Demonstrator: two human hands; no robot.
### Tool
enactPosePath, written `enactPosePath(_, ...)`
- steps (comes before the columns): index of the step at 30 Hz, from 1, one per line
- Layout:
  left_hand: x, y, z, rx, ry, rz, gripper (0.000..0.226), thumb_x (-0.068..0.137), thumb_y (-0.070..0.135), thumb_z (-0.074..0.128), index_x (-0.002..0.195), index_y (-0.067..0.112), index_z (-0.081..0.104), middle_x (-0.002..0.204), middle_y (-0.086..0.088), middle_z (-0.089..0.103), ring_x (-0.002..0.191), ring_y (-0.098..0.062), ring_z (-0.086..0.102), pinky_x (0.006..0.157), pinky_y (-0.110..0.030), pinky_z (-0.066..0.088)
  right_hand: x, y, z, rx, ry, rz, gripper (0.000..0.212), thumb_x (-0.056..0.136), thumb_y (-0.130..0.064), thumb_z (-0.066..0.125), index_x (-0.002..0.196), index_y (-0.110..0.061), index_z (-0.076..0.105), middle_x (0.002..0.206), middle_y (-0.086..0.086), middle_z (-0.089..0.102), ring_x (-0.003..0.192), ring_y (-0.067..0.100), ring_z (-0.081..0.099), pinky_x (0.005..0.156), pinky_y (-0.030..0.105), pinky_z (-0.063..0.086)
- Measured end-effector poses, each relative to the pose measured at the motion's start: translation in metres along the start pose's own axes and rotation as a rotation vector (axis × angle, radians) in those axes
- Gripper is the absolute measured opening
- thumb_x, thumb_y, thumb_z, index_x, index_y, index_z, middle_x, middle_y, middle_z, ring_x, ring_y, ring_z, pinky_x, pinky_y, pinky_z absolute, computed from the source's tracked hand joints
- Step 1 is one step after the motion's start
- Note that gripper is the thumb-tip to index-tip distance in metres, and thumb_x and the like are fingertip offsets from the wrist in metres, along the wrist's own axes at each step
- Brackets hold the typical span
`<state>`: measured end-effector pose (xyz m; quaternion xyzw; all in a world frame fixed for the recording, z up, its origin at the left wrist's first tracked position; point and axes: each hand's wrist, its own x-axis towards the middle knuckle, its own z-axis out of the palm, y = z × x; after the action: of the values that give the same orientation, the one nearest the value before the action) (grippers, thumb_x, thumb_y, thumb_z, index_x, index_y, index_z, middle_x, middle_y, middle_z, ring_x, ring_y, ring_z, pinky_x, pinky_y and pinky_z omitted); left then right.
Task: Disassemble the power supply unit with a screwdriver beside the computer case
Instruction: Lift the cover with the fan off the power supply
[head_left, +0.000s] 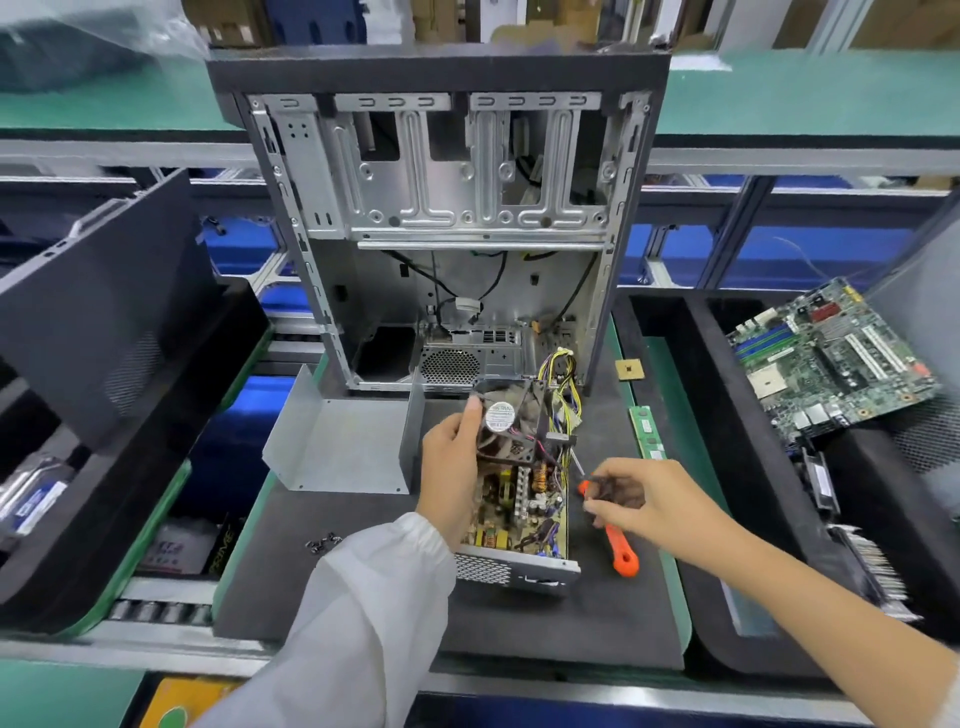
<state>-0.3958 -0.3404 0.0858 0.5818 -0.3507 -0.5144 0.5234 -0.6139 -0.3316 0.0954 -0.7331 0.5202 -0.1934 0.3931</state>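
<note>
Presently the left hand (451, 470), in a white sleeve, reaches in from lower centre and grips the black fan (511, 423) tilted up off the power supply unit (519, 519), thumb on its upper edge. The right hand (641, 501), bare-armed from the lower right, pinches the orange-handled screwdriver (613, 530) with curled fingers, its shaft angled up-left toward the unit's wiring. The unit lies at centre frame on the dark mat (613, 608), lid off, circuit board and yellow wire bundle exposed, just in front of the open computer case (447, 234). Its grey cover (343, 441) lies beside it at left.
</note>
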Motion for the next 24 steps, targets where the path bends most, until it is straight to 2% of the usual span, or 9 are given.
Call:
enactPosePath(4,0.0,0.027,-0.023,-0.153,0.023,-0.02,0.037,0.101,0.036,0.049,0.083,0.02,0.076,0.079,-0.001,0.076,0.07,-0.013,0.071,0.055,-0.027,0.056,0.012,-0.023,-0.004,0.189,0.011,-0.027,0.011,0.084,-0.002,0.07,0.084,-0.012,0.065,0.077,0.005,0.071,0.067,0.02,0.07,0.062,0.027,0.054)
enactPosePath(7,0.008,0.048,-0.053,-0.144,0.099,-0.042,0.016,0.101,0.024,0.052,0.098,0.012,0.062,0.082,-0.007,0.074,0.065,-0.015,0.071,0.045,-0.024,0.054,0.027,-0.044,-0.001,0.23,-0.041,-0.068,0.008,0.083,-0.006,0.074,0.083,-0.01,0.067,0.074,0.003,0.07,0.067,0.018,0.068,0.064,0.025,0.053)
enactPosePath(9,0.016,0.057,-0.078,-0.119,0.142,-0.034,0.013,0.1,0.016,0.052,0.104,0.006,0.059,0.102,-0.015,0.066,0.078,-0.018,0.069,0.049,-0.023,0.054,0.036,-0.057,0.006,0.243,-0.068,-0.072,0.009,0.081,-0.007,0.076,0.083,-0.008,0.067,0.07,0.001,0.069,0.067,0.016,0.068,0.066,0.028,0.055)
enactPosePath(11,0.022,0.061,-0.106,-0.062,0.135,-0.01,0.013,0.099,0.011,0.053,0.107,0.004,0.06,0.113,-0.019,0.06,0.092,-0.023,0.064,0.061,-0.026,0.058,0.044,-0.071,0.017,0.234,-0.086,-0.079,0.01,0.08,-0.012,0.077,0.081,-0.009,0.068,0.068,-0.002,0.068,0.067,0.014,0.066,0.066,0.03,0.056)
enactPosePath(13,0.025,0.061,-0.13,0.007,0.105,-0.005,0.017,0.098,0.015,0.057,0.108,0.003,0.063,0.107,-0.013,0.063,0.092,-0.021,0.064,0.068,-0.027,0.059,0.051,-0.088,0.031,0.161,-0.089,-0.11,0.008,0.081,-0.016,0.077,0.08,-0.015,0.069,0.068,-0.006,0.068,0.065,0.01,0.064,0.066,0.03,0.056)
enactPosePath(15,0.03,0.057,-0.152,0.006,0.126,-0.04,0.015,0.097,0.014,0.059,0.102,0.001,0.065,0.097,-0.012,0.063,0.085,-0.021,0.063,0.063,-0.023,0.059,0.059,-0.105,0.046,0.019,-0.057,-0.128,0.004,0.085,-0.02,0.074,0.088,-0.018,0.072,0.074,-0.008,0.07,0.068,0.01,0.066,0.071,0.033,0.057)
enactPosePath(18,0.039,0.052,-0.174,0.01,0.19,-0.086,0.015,0.096,0.006,0.057,0.089,-0.004,0.066,0.092,-0.016,0.061,0.081,-0.022,0.063,0.058,-0.023,0.057,0.073,-0.13,0.065,-0.178,0.005,-0.167,0.023,0.091,-0.023,0.067,0.113,-0.018,0.07,0.083,-0.011,0.067,0.074,0.006,0.063,0.075,0.024,0.052)
enactPosePath(21,0.048,0.049,-0.186,0.088,0.155,-0.089,0.016,0.098,0.008,0.055,0.105,-0.004,0.063,0.101,-0.017,0.061,0.087,-0.022,0.063,0.061,-0.023,0.058,0.086,-0.148,0.08,-0.286,0.034,-0.222,0.033,0.094,-0.02,0.061,0.127,-0.015,0.062,0.085,-0.013,0.061,0.076,0.005,0.056,0.076,0.019,0.045)
enactPosePath(24,0.057,0.044,-0.189,0.245,0.099,-0.055,0.034,0.093,0.004,0.061,0.126,0.002,0.053,0.103,-0.011,0.059,0.088,-0.017,0.062,0.062,-0.019,0.056,0.103,-0.162,0.09,-0.392,0.012,-0.246,0.027,0.096,-0.02,0.057,0.121,-0.016,0.066,0.096,-0.005,0.067,0.091,0.013,0.06,0.084,0.027,0.048)
